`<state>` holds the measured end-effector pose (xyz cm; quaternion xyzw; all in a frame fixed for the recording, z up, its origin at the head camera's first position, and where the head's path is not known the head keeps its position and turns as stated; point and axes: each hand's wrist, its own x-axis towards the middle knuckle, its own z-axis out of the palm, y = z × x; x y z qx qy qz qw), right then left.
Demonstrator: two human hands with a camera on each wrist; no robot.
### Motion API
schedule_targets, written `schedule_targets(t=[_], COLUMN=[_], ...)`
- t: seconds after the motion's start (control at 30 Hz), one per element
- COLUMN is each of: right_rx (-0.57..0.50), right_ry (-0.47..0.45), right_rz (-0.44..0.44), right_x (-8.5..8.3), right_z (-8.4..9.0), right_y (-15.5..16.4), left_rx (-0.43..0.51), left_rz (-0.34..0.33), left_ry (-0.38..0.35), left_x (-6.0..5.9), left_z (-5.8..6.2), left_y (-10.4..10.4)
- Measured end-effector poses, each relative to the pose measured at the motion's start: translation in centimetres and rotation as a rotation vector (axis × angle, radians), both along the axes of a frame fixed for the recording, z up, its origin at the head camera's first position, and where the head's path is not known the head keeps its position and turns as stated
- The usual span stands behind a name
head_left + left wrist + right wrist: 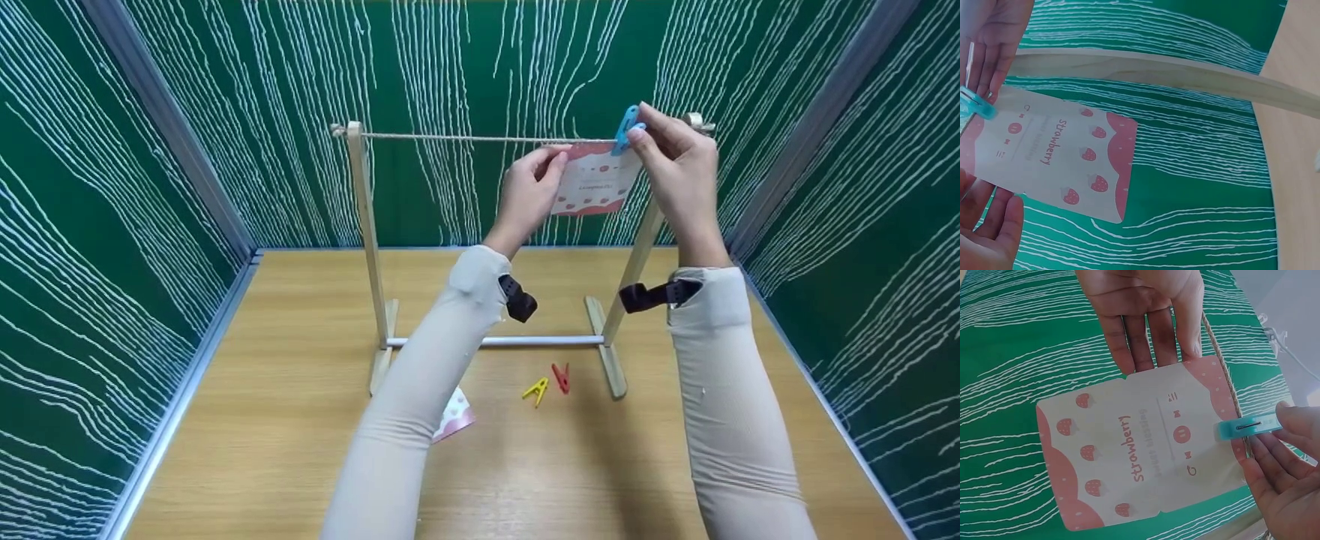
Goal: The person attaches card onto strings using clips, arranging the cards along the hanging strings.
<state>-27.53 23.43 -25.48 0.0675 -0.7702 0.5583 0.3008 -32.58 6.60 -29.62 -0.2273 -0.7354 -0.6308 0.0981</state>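
A strawberry card (596,186) hangs at the string (465,138) of a wooden rack (365,225), near its right post. My left hand (538,171) pinches the card's top left corner; in the right wrist view the left hand's fingers (1145,343) lie straight behind the card (1140,450). My right hand (639,136) pinches a blue clothespin (625,129), which sits across the string and the card's top edge. The blue clothespin (1247,427) crosses the string (1224,371). In the left wrist view the card (1055,163) and blue clothespin (977,106) show at the left.
A red clothespin (561,377) and a yellow clothespin (536,390) lie on the wooden table (285,420) in front of the rack's base bar (540,341). A second card (457,412) lies partly under my left forearm. Green patterned walls close three sides.
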Motion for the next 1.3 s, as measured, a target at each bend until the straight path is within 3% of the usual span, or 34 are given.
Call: schedule_targets(t=[0.33, 0.63, 0.8, 1.07, 1.3], right_rx=[-0.099, -0.093, -0.096, -0.092, -0.06], right_ry=[0.017, 0.033, 0.066, 0.102, 0.027], right_rz=[0.073, 0.057, 0.071, 0.096, 0.135], right_x=[0.2, 0.9, 1.5, 2.3, 2.5], right_z=[-0.7, -2.0, -3.0, -5.9, -9.1], right_y=[0.4, 0.4, 0.4, 0.6, 0.5], left_rx=[0.016, -0.001, -0.028, -0.089, -0.187], left_rz=[-0.038, -0.053, -0.052, -0.056, -0.03], left_ry=[0.001, -0.052, -0.061, -0.139, -0.13], left_x=[0.2, 0.2, 0.2, 0.0, -0.1], left_z=[-0.6, -2.4, -3.6, -6.4, -9.1], left_y=[-1.3, -2.8, -4.0, -6.3, -8.0])
